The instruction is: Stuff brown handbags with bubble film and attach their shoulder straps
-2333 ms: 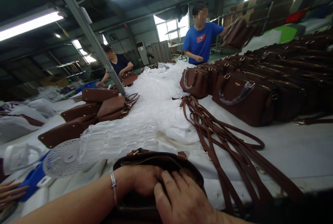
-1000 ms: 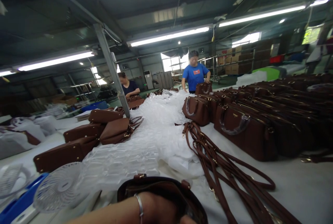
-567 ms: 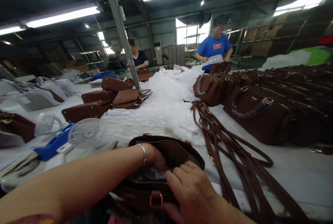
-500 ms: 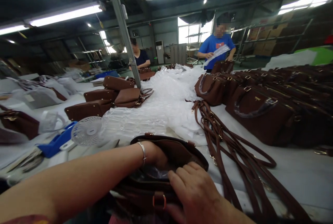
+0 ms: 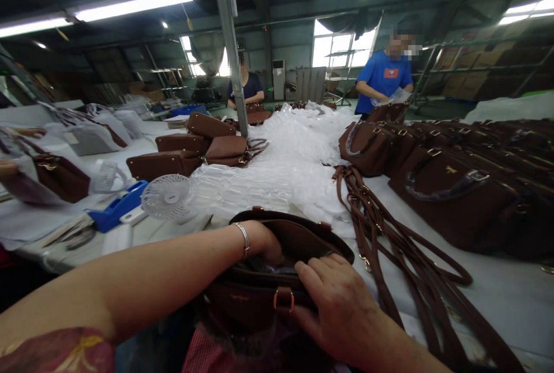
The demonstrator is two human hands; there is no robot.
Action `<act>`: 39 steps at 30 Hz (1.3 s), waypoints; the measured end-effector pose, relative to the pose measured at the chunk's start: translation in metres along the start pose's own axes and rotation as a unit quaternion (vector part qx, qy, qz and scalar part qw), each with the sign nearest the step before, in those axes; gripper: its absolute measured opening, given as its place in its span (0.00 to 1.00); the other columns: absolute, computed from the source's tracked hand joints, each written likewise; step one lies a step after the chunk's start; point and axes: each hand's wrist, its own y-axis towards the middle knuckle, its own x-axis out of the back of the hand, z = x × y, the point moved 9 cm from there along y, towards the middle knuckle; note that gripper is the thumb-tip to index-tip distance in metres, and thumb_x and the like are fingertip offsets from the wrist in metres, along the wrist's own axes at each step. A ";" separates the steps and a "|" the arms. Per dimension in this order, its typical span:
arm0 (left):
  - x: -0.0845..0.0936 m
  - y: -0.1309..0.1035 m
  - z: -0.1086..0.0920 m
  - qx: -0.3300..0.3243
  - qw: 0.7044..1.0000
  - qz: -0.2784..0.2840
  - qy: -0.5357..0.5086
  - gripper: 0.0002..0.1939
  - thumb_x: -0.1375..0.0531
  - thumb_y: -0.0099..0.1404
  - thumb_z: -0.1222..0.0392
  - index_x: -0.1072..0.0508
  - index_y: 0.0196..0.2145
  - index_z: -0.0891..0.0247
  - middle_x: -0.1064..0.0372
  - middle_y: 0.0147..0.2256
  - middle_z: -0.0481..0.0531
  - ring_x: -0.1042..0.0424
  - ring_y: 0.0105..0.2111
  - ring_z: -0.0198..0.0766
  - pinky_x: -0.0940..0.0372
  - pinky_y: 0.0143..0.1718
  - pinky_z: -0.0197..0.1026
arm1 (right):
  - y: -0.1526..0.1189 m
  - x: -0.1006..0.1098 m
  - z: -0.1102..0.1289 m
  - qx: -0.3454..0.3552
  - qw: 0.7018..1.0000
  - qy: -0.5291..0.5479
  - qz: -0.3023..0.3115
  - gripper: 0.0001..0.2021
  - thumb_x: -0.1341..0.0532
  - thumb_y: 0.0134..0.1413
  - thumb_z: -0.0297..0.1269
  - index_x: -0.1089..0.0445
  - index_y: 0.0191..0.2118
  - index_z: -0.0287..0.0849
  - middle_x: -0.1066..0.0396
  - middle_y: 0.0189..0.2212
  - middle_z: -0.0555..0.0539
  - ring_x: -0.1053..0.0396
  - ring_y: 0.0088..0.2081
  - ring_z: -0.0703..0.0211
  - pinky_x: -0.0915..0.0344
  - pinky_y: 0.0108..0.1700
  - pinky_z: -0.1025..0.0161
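Note:
A dark brown handbag (image 5: 242,304) lies open-mouthed in front of me at the table's near edge. My left hand (image 5: 266,243) reaches down inside it, its fingers hidden; clear plastic shows beside it. Curled over the bag's right rim, my right hand (image 5: 335,286) grips the edge, the thumb on the outer side near a brass ring (image 5: 284,300). To the right lies a bundle of brown straps (image 5: 381,234) with metal clips.
Rows of brown handbags (image 5: 450,194) fill the right side. Clear plastic packaging (image 5: 298,142) covers the middle. At left are a small fan (image 5: 167,197), a blue tape dispenser (image 5: 119,205) and stacked bags (image 5: 167,162). Two people stand at the far side.
The view has swung left, so the surroundings appear further right. Both hands remain at the bag, the left still inside. The person in blue has lowered the plastic to a bag.

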 end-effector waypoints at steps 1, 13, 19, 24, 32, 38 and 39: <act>0.007 -0.006 -0.003 0.001 1.000 -0.003 0.000 0.15 0.37 0.69 0.50 0.22 0.44 0.65 0.22 0.45 0.57 0.24 0.46 0.46 0.31 0.51 0.52 | -0.001 -0.001 0.000 -0.004 1.000 -0.003 0.003 0.18 0.31 0.53 0.41 0.29 0.49 0.41 0.27 0.39 0.44 0.32 0.40 0.46 0.40 0.48 0.48; 0.012 -0.187 -0.018 -0.024 0.949 -0.315 0.000 0.20 0.32 0.63 0.58 0.28 0.52 0.54 0.28 0.49 0.48 0.29 0.46 0.43 0.35 0.47 0.43 | 0.024 0.023 -0.008 0.029 0.968 0.151 0.197 0.24 0.37 0.64 0.48 0.31 0.62 0.47 0.26 0.54 0.43 0.28 0.53 0.49 0.34 0.56 0.56; -0.040 -0.204 -0.026 -0.028 0.866 -0.485 0.119 0.07 0.46 0.70 0.69 0.29 0.38 0.61 0.31 0.33 0.50 0.35 0.32 0.45 0.41 0.37 0.49 | 0.058 0.001 -0.002 -0.055 0.968 0.087 0.230 0.15 0.40 0.65 0.41 0.23 0.52 0.44 0.21 0.46 0.43 0.24 0.47 0.51 0.31 0.48 0.60; -0.045 -0.214 -0.043 -0.046 0.838 -0.522 0.150 0.10 0.50 0.71 0.71 0.31 0.37 0.63 0.32 0.31 0.51 0.35 0.31 0.44 0.41 0.37 0.49 | 0.077 -0.032 0.025 -0.022 0.954 -0.068 0.291 0.11 0.33 0.55 0.37 0.22 0.44 0.43 0.20 0.39 0.44 0.23 0.41 0.49 0.31 0.42 0.60; -0.065 -0.233 -0.060 -0.133 0.835 -0.513 0.148 0.14 0.52 0.74 0.68 0.34 0.30 0.61 0.34 0.26 0.48 0.38 0.26 0.39 0.40 0.34 0.48 | 0.103 -0.040 -0.013 -0.066 0.945 -0.215 0.238 0.13 0.46 0.59 0.24 0.25 0.44 0.36 0.21 0.39 0.36 0.22 0.43 0.43 0.31 0.40 0.56; -0.064 -0.222 -0.053 -0.092 0.845 -0.507 0.144 0.07 0.43 0.66 0.66 0.35 0.30 0.59 0.33 0.27 0.48 0.35 0.26 0.41 0.40 0.30 0.47 | 0.091 -0.023 0.018 -0.050 0.957 -0.151 0.241 0.11 0.37 0.62 0.41 0.26 0.44 0.39 0.22 0.42 0.39 0.24 0.45 0.44 0.31 0.46 0.54; -0.063 -0.219 -0.051 -0.080 0.851 -0.500 0.140 0.07 0.41 0.65 0.65 0.35 0.30 0.59 0.32 0.28 0.48 0.34 0.26 0.41 0.39 0.31 0.46 | 0.089 -0.017 0.029 -0.045 0.963 -0.126 0.232 0.14 0.36 0.62 0.45 0.26 0.46 0.40 0.23 0.43 0.40 0.25 0.46 0.44 0.31 0.47 0.54</act>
